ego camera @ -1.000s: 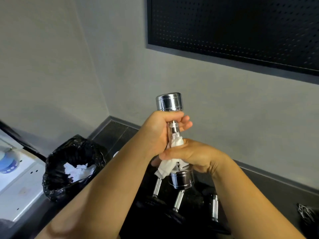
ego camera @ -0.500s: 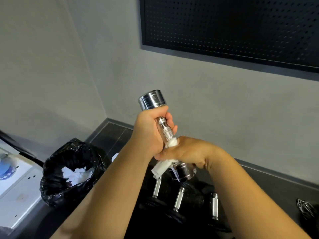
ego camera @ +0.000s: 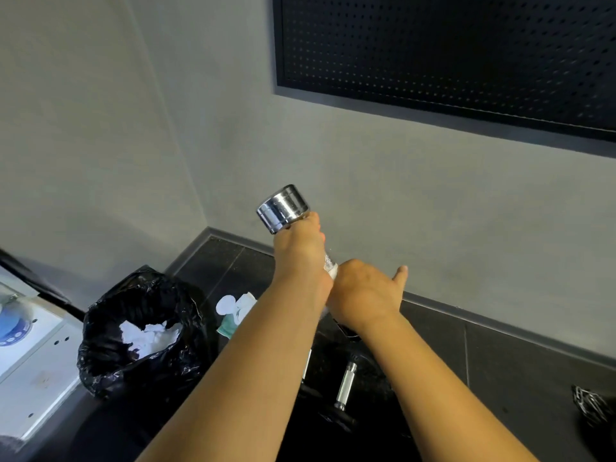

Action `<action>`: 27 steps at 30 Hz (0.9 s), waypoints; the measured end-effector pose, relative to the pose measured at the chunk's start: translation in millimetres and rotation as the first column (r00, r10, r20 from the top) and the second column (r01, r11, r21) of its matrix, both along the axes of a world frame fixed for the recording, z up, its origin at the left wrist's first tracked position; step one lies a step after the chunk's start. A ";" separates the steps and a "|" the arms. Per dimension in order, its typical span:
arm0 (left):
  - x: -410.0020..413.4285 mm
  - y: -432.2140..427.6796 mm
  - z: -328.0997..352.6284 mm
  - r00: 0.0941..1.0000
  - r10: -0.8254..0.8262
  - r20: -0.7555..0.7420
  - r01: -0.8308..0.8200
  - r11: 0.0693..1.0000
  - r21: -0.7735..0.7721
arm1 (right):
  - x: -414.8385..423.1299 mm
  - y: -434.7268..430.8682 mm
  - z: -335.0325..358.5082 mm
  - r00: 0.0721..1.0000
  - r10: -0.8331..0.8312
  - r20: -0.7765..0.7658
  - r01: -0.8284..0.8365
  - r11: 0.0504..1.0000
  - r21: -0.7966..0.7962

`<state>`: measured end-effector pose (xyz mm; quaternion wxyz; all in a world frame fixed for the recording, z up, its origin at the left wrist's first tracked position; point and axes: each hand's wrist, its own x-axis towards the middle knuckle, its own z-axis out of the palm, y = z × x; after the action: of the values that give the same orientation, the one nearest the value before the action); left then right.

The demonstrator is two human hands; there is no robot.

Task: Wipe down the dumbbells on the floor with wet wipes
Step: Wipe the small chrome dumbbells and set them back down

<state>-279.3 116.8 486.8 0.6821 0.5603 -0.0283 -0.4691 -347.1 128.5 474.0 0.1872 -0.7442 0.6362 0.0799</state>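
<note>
**Head view (sole view)**

**Item:** chrome dumbbell [ego camera: 282, 208]. It is held up in the air before the grey wall, tilted, with the upper head toward the left. The lower head is largely hidden behind the right wrist.
- Handling, as judged: solid metal, stiff, heavy for its size.
- The polished heads are expected to be slippery, more so once wetted.
- The knurled handle is judged the surest place to be gripped.

**Item:** left hand [ego camera: 300, 251]. It is closed round the handle directly under the upper head, with the forearm raised from lower left. The weight is judged to be borne here.

**Item:** right hand [ego camera: 363, 295]. It is seen from the back, set just below the left hand and close against it. The fingers are curled out of sight round the handle, and the thumb is stuck out to the right.

**Item:** wet wipe [ego camera: 332, 271]. It is pinned between the right palm and the handle, and only a white edge is shown.

**Item:** further dumbbells [ego camera: 346, 385]. These are laid on the dark floor beneath the arms, partly hidden.

**Item:** black bin bag [ego camera: 143, 378]. It is placed at left on the floor, with crumpled white wipes inside.

**Item:** wipe pack [ego camera: 233, 315]. It is found just beside the bag.
</note>
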 end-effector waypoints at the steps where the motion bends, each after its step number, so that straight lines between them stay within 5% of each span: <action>1: 2.2 -0.4 -0.8 1.000 -0.007 -0.025 0.007 1.000 -0.005 | 0.7 0.1 -0.6 1.000 0.009 -0.019 -0.010 0.999 -0.038; 4: 12.8 4.2 -2.9 0.979 -0.172 -0.110 0.163 0.983 -0.083 | -6.2 -9.3 1.0 0.967 0.040 0.252 -0.088 0.980 0.179; 7: 24.9 11.0 -2.7 0.889 -0.419 -0.187 0.376 0.899 -0.224 | -15.8 -16.5 -1.3 0.750 -0.068 0.657 -0.364 0.788 0.497; 10: 34.0 16.4 -0.5 0.766 -0.612 -0.195 0.514 0.766 -0.385 | -18.0 -21.0 -8.7 0.663 -0.109 0.741 -0.503 0.668 0.549; 12: 34.5 16.7 0.2 0.764 -0.619 -0.184 0.523 0.760 -0.385 | -16.2 -19.6 -9.2 0.664 -0.117 0.738 -0.499 0.666 0.554; 15: 28.2 7.8 -2.2 0.898 -0.406 -0.170 0.379 0.910 -0.171 | -10.6 -16.3 -4.5 0.760 -0.026 0.650 -0.364 0.811 0.458; 18: 18.5 3.5 -8.9 0.987 -0.120 -0.109 0.116 0.992 -0.050 | 2.3 -10.9 -1.7 0.977 0.073 0.202 -0.124 0.960 0.251; 22: 14.6 3.4 -13.3 0.992 0.035 -0.118 -0.029 0.998 0.057 | 13.6 0.9 -9.8 0.983 0.087 -0.165 -0.107 0.987 -0.120; 25: 23.0 4.0 -19.4 0.986 -0.032 -0.161 0.040 0.998 0.046 | 12.7 -5.7 -14.6 0.982 0.126 -0.142 -0.138 0.987 -0.082; 27: 29.6 7.6 -23.9 0.978 -0.116 -0.175 0.115 0.993 -0.018 | 7.2 -15.3 -13.3 0.976 0.096 0.196 -0.139 0.965 0.222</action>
<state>-249.8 124.4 463.0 0.6556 0.5114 -0.0023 -0.5555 -339.9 113.1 460.7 0.3263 -0.7577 0.5569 0.0967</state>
